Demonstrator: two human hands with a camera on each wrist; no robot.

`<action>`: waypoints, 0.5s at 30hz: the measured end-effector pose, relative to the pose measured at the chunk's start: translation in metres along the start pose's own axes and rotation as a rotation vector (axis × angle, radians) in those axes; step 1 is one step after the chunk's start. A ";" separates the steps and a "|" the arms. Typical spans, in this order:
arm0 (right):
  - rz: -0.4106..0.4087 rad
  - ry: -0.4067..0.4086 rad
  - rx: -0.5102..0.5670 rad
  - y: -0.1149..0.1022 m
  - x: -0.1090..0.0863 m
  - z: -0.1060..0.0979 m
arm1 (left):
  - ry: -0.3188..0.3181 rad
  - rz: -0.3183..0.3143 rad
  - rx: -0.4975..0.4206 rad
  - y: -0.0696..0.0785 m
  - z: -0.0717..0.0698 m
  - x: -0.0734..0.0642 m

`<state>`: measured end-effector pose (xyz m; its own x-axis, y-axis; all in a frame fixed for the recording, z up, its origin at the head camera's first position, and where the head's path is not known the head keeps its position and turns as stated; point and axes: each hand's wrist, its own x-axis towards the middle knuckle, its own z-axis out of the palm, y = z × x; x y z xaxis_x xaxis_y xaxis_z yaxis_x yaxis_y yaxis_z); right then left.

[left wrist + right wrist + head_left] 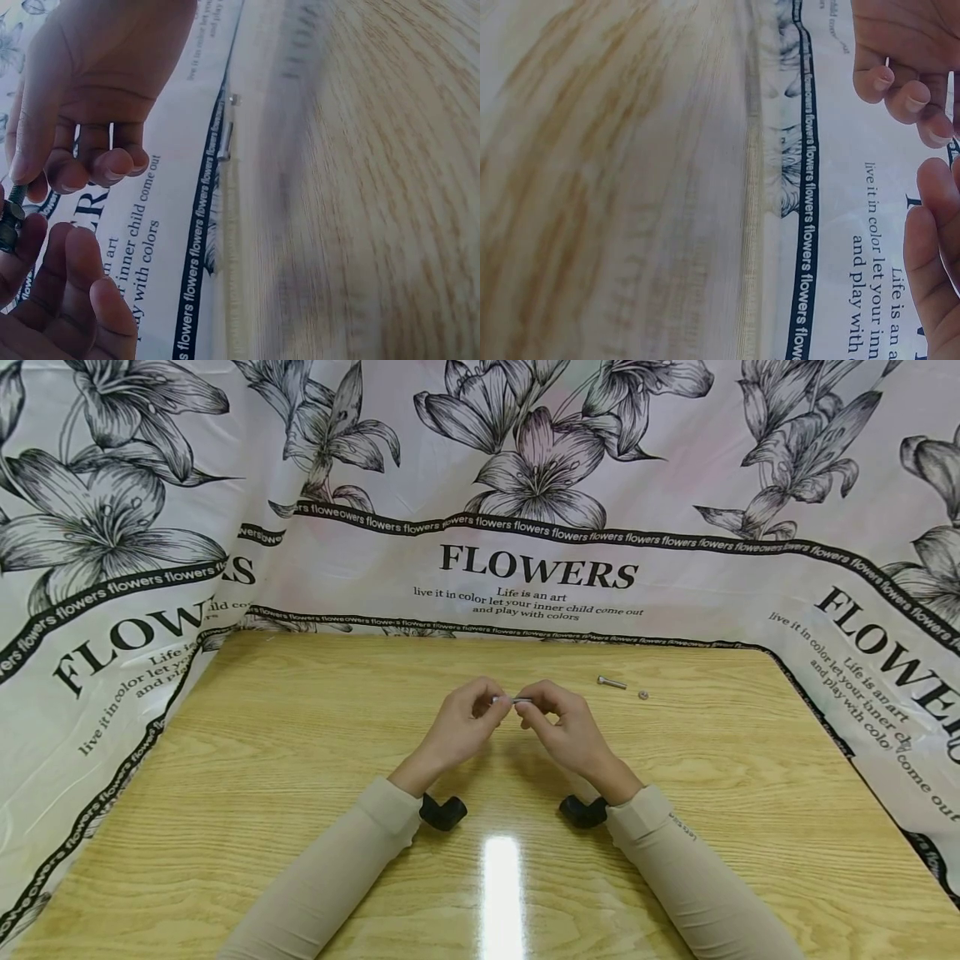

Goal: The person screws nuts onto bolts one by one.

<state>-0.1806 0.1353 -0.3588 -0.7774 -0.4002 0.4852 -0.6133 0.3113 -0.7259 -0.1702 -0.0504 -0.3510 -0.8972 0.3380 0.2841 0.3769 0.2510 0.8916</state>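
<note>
Both hands meet above the wooden table, fingertips almost together. My left hand [461, 727] pinches the head end of a small metal bolt [16, 195], where a nut-like piece [13, 213] also shows in the left wrist view. From the other side, my right hand [566, 727] pinches the bolt's threaded end between thumb and forefinger; its remaining fingers curl loosely. Fingertips cover part of the bolt. In the right wrist view the held piece is out of sight, with only fingers at the right edge.
A second bolt [612, 682] lies on the table [300, 860] beyond the right hand, with a small nut [642, 695] beside it. Flower-printed cloth [360, 568] walls off the back and sides. Black devices [444, 812] sit at both wrists.
</note>
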 end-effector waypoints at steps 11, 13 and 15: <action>-0.002 -0.005 -0.001 0.001 -0.001 0.000 | -0.013 -0.052 0.000 -0.013 0.002 0.005; -0.001 -0.006 -0.003 0.001 -0.001 0.000 | -0.006 -0.053 -0.014 -0.023 0.005 0.008; 0.001 -0.003 -0.005 0.001 -0.001 -0.001 | 0.002 -0.046 -0.034 -0.033 0.007 0.011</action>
<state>-0.1807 0.1363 -0.3593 -0.7775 -0.4026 0.4831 -0.6134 0.3161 -0.7237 -0.1907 -0.0485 -0.3797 -0.9140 0.3248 0.2432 0.3270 0.2349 0.9154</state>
